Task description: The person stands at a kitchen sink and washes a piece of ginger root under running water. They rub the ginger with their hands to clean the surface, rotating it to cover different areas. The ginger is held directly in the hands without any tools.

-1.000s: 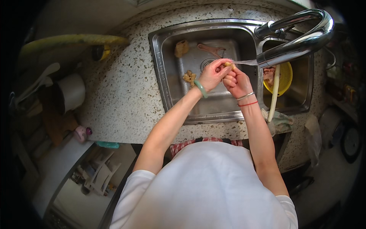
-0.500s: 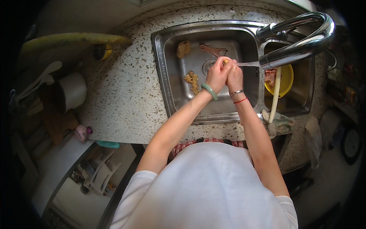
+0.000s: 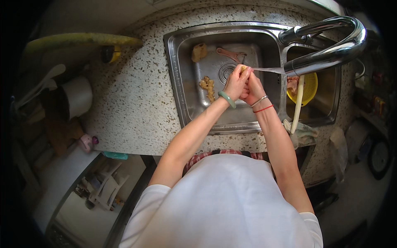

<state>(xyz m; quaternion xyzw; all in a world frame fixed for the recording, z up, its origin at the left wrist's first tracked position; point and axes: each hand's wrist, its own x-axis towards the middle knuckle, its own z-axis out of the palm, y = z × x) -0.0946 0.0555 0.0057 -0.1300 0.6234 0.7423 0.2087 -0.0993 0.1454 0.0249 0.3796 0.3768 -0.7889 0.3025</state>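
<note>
Both of my hands are together over the large sink basin (image 3: 223, 124), in the stream of water (image 3: 266, 69) from the faucet. A small yellowish piece of ginger (image 3: 243, 68) shows at the fingertips, mostly hidden by them. My left hand (image 3: 234, 85), with a green bangle at its wrist, is closed around it. Curled against the left, my right hand (image 3: 254, 88) also has its fingers closed at the piece. On the basin floor lie a knobbly ginger root (image 3: 207, 87), a tan-brown lump (image 3: 199, 53) and a pink-handled peeler (image 3: 230, 54) near the drain (image 3: 226, 72).
A chrome faucet (image 3: 331, 53) arches over the smaller right basin. There, a yellow colander (image 3: 312, 87) holds raw meat, with a long pale stalk (image 3: 298, 103) lying across it. A damp cloth (image 3: 305, 134) hangs at the front edge. A pot (image 3: 77, 97) stands at left.
My right hand has slid slightly down and turned, its fingers curling more under the left. The yellowish piece shows at the fingertips, and water still runs onto the hands.
</note>
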